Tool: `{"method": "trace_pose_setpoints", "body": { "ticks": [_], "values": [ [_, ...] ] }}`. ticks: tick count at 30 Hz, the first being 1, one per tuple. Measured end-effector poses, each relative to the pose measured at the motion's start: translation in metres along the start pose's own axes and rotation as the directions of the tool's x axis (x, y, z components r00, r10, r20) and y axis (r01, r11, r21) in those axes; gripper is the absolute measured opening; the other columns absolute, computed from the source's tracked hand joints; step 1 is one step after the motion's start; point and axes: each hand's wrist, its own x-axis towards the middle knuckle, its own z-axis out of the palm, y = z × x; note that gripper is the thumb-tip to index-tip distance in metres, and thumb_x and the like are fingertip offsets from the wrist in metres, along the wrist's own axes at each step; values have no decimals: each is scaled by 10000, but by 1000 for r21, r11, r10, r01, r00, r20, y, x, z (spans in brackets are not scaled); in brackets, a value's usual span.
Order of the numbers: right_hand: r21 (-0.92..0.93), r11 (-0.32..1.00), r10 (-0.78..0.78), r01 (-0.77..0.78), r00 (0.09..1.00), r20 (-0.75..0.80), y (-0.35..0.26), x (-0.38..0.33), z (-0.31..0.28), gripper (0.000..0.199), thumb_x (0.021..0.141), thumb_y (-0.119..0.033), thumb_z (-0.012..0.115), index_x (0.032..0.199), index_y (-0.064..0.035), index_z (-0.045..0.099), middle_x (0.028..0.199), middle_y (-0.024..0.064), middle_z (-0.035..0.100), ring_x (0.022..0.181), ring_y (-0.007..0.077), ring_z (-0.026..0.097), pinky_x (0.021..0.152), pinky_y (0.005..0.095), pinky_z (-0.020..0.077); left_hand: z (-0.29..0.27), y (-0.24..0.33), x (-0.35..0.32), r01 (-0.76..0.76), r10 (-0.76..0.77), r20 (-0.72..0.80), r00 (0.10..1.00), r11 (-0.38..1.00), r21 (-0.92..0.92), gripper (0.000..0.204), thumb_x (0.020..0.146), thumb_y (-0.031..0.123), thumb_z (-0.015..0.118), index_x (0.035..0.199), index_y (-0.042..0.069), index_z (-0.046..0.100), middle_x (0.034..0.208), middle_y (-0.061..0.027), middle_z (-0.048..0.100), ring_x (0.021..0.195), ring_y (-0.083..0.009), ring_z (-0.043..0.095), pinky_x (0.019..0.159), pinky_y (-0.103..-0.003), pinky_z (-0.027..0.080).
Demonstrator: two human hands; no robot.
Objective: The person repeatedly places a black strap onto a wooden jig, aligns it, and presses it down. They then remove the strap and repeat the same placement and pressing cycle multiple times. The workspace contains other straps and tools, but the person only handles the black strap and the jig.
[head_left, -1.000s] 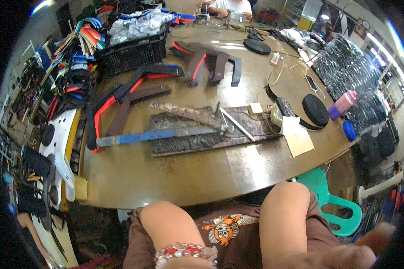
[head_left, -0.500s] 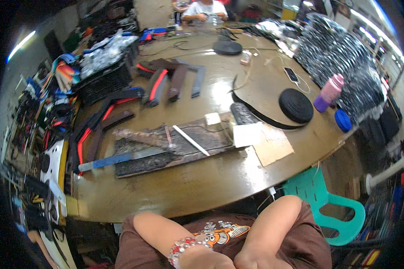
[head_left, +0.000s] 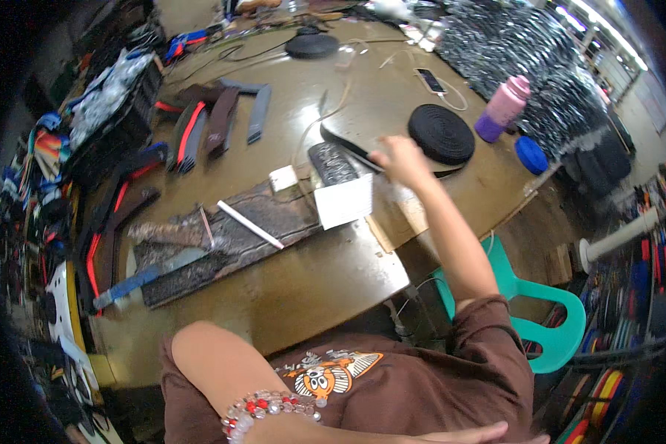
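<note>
My right hand reaches across the table, with its fingertips over a black webbing strap. They are blurred, so I cannot tell if they grip it. The strap's coiled roll lies flat just beyond that hand. My left hand is at the lower edge in front of my shirt, its fingers stretched out flat; part of it is cut off. Left of my right hand are a white card and a dark, plastic-wrapped block. My right forearm partly covers a tan board.
A worn dark board carries a white stick and a blue-handled blade. Cut strips lie at the left. A pink-purple bottle, a blue lid and a phone stand or lie right. A green chair is beside me.
My right hand has gone from my lap up and forward to the strap. My left hand has shifted right along the lower edge, fingers now showing. The whole view has swung right and down.
</note>
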Motion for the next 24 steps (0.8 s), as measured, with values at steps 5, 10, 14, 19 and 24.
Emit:
{"method": "trace_pose_setpoints", "body": {
  "ticks": [5, 10, 14, 19, 24],
  "values": [
    [-37, 999, -31, 35, 994, 108, 14, -11, 19, 230, 800, -158, 650, 996, -41, 630, 987, 144, 611, 979, 326, 568, 826, 414, 449, -4, -2, -20, 6, -5, 62, 998, 1000, -3, 1139, 770, 806, 167, 1240, -199, 423, 1287, -295, 486, 1275, -396, 406, 1056, -495, 287],
    [256, 967, 19, 11, 993, -117, 1, -89, -40, 70, 801, -67, 604, 855, -22, 607, 850, 133, 574, 874, 319, 559, 773, 394, 450, -30, 10, -29, -182, 159, 202, 966, 978, 101, 888, 864, 647, 374, 1190, -170, 494, 1193, -263, 573, 1180, -369, 521, 997, -467, 387],
    [370, 923, -86, 103, 994, -63, -36, -153, -78, 82, 761, -49, 600, 842, -47, 615, 875, 116, 600, 884, 304, 554, 768, 385, 447, -69, 16, -53, -274, 141, 267, 953, 773, 573, 408, 845, 307, 596, 1135, 20, 578, 1083, -157, 611, 1088, -291, 575, 942, -456, 437],
    [554, 760, -472, 341, 875, 110, -85, -186, -105, 156, 716, -58, 628, 872, -49, 620, 862, 103, 603, 874, 296, 579, 762, 383, 460, -95, 5, -76, 87, -655, -253, 711, -276, 957, 724, 744, 395, 688, 1340, 97, 405, 1203, -108, 563, 1248, -263, 450, 1102, -599, 134],
    [178, 980, 60, -85, 988, 141, 10, -105, -101, 168, 825, -160, 583, 874, -18, 656, 858, 155, 661, 810, 342, 630, 720, 423, 502, -66, 41, -118, 374, -421, -433, 797, -219, 901, 323, 729, 284, 747, 863, 33, 595, 756, -76, 591, 714, -232, 605, 664, -336, 479]
  ]
}}
